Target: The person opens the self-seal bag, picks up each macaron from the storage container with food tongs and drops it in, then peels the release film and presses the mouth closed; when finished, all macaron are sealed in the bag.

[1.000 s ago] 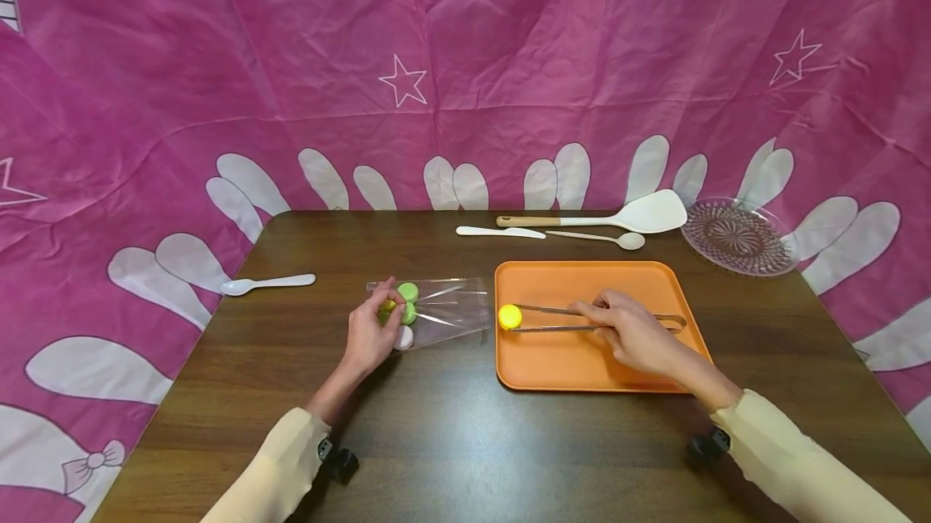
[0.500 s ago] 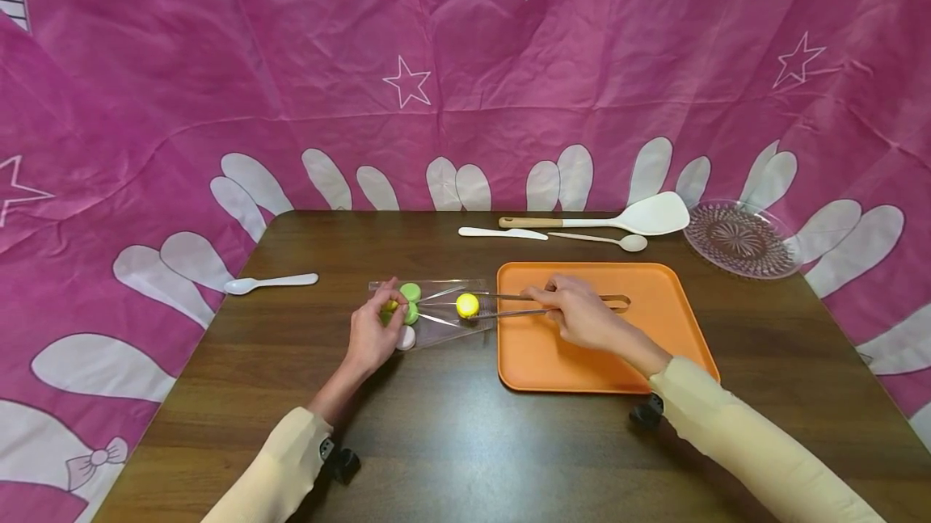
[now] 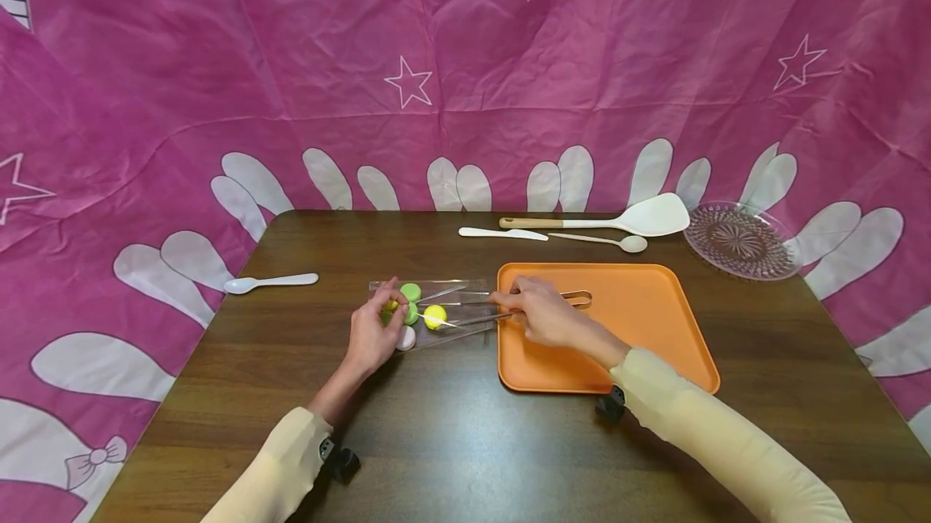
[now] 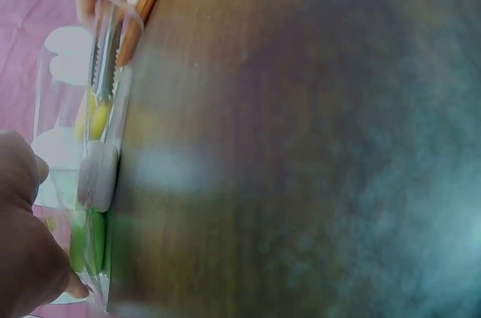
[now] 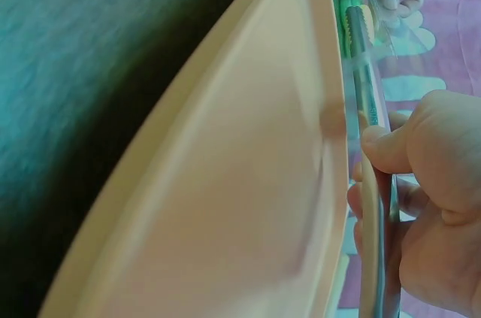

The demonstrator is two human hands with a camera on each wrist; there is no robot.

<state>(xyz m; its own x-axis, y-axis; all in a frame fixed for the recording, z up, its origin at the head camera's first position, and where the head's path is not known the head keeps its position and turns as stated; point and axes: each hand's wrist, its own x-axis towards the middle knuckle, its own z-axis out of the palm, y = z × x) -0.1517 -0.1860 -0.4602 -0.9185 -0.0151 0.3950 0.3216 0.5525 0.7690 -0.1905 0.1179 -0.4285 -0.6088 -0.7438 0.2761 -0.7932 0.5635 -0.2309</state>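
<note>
My left hand [image 3: 371, 333] pinches the clear plastic bag [image 3: 457, 288] near its left end, holding the upper film up. Inside the bag lie green macarons [image 3: 410, 292], a white macaron [image 3: 406, 337] and a bit of yellow, partly hidden by that hand. My right hand [image 3: 541, 313] grips metal tongs [image 5: 368, 85] around the middle, thumb on one side and fingers on the other. The tongs reach leftward into the bag's mouth. At their toothed tips is a yellow macaron [image 3: 436, 317], close to the green ones; the left wrist view shows it [image 4: 96, 116] beyond the white macaron.
The orange tray [image 3: 618, 353] lies under my right hand. Behind it are a white knife [image 3: 502, 233], a slim spoon [image 3: 631, 243], a spatula [image 3: 655, 214] and a clear patterned plate [image 3: 742, 240]. A white spoon [image 3: 272, 281] lies at the left.
My right hand has moved left, carrying the tongs and yellow macaron from over the tray into the bag. My left hand has stayed in place.
</note>
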